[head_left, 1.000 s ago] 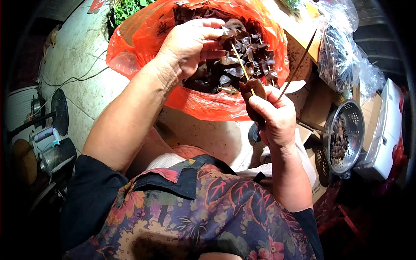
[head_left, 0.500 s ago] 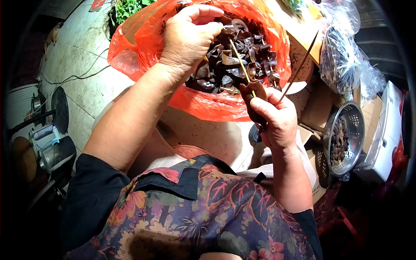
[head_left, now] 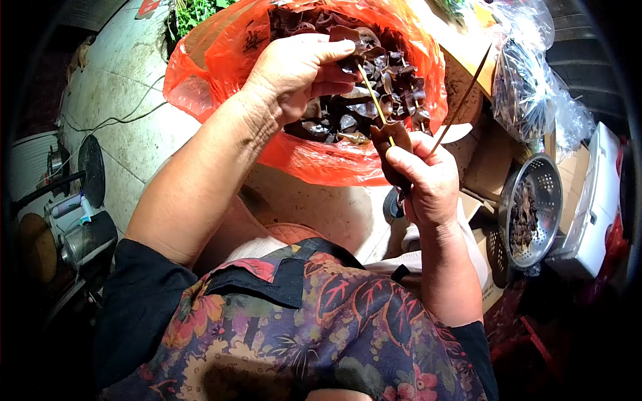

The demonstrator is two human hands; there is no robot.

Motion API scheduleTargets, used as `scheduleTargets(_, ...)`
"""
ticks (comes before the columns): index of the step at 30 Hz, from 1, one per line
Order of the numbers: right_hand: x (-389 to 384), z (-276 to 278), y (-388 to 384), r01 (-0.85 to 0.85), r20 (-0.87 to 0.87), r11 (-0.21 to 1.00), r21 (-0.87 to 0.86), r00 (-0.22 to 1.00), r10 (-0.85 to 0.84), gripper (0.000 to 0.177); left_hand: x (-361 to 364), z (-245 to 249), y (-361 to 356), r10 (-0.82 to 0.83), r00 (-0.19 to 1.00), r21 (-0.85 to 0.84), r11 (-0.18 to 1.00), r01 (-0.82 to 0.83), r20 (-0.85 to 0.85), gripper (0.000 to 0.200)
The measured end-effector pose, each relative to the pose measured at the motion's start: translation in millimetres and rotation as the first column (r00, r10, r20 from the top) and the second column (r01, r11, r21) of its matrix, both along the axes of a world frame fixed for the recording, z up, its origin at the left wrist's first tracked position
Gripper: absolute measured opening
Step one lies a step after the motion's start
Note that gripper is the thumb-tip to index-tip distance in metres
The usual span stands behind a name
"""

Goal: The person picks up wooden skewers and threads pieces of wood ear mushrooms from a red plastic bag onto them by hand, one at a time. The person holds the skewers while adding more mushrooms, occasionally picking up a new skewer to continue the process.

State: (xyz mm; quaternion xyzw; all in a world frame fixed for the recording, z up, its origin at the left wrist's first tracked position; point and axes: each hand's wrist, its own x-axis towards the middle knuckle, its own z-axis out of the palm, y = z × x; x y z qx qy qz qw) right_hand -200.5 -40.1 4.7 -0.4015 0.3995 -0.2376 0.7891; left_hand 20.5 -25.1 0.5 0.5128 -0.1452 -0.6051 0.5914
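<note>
My left hand [head_left: 294,77] is over the red plastic bag [head_left: 207,80], pinching a dark brown piece of wood ear mushroom [head_left: 344,33] between thumb and fingers. That piece is beside the upper tip of a thin bamboo skewer [head_left: 370,91]. Closed around the skewer's lower part is my right hand [head_left: 431,184], with folded wood ear pieces [head_left: 390,137] threaded just above and beside the thumb. A long dark stick [head_left: 463,100] slants up and right from behind the right hand's fingers. Inside the bag lies a heap of wet wood ear mushrooms [head_left: 348,123].
To the right stand a metal colander [head_left: 550,200] holding dark skewered pieces and a white box [head_left: 588,207]. Clear plastic packs [head_left: 525,80] of sticks lie at upper right. Green leaves [head_left: 194,17] show behind the bag. Pots [head_left: 90,237] and a cable [head_left: 107,125] are at left.
My left hand has turned and drawn down slightly out of the heap, now showing a wood ear piece at the skewer's tip. My right hand and the skewer stay nearly still.
</note>
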Motion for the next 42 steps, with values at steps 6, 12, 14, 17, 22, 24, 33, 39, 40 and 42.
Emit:
scheduleTargets(6, 1, -5, 0, -0.020, 0.022, 0.999, -0.045, 1.000, 0.021, 0.017, -16, 2, 6, -0.097, 0.995, 0.093, 0.991, 0.100, -0.034, 0.017)
scheduleTargets(12, 4, -6, -3, 0.009, -0.048, 0.997, -0.074, 0.999, -0.012, 0.016, -40, -3, 20, -0.230, 0.972, 0.121, 0.965, 0.233, -0.039, 0.024)
scheduleTargets(14, 3, -8, -5, -0.004, -0.037, 0.999, -0.054, 0.999, 0.002, 0.016, -43, -5, 21, -0.202, 0.979, 0.124, 0.971, 0.204, -0.031, 0.023)
scheduleTargets(17, 7, -9, -5, 0.018, -0.089, 0.995, -0.096, 0.996, -0.026, 0.016, -41, -11, 20, -0.195, 0.981, 0.075, 0.978, 0.196, -0.009, 0.021)
scheduleTargets(22, 4, -5, -5, 0.055, -0.058, 0.995, -0.078, 0.997, -0.060, 0.013, -36, -6, 15, -0.152, 0.986, 0.099, 0.985, 0.145, 0.071, 0.024)
scheduleTargets(24, 3, -2, -8, 0.121, -0.009, 0.991, -0.065, 0.993, -0.122, 0.009, -27, -2, 9, -0.103, 0.985, 0.083, 0.992, 0.092, 0.140, 0.029)
scheduleTargets(33, -8, 4, -14, 0.203, 0.013, 0.966, -0.159, 0.979, -0.204, 0.012, -9, -24, -8, -0.244, 0.299, 0.151, 0.941, 0.302, 0.923, 0.025)
scheduleTargets(39, -10, 9, -12, 0.184, 0.012, 0.979, -0.085, 0.983, -0.183, 0.009, -24, -27, 0, -0.297, -0.184, 0.341, 0.892, 0.296, 0.937, 0.023)
scheduleTargets(40, -10, 9, -12, 0.183, 0.012, 0.978, -0.096, 0.983, -0.182, 0.010, -22, -27, 0, -0.270, -0.179, 0.313, 0.903, 0.293, 0.946, 0.021)
scheduleTargets(42, -9, 10, -11, 0.184, 0.016, 0.978, -0.095, 0.983, -0.183, 0.010, -12, -28, -3, -0.271, -0.079, 0.282, 0.913, 0.294, 0.959, 0.021)
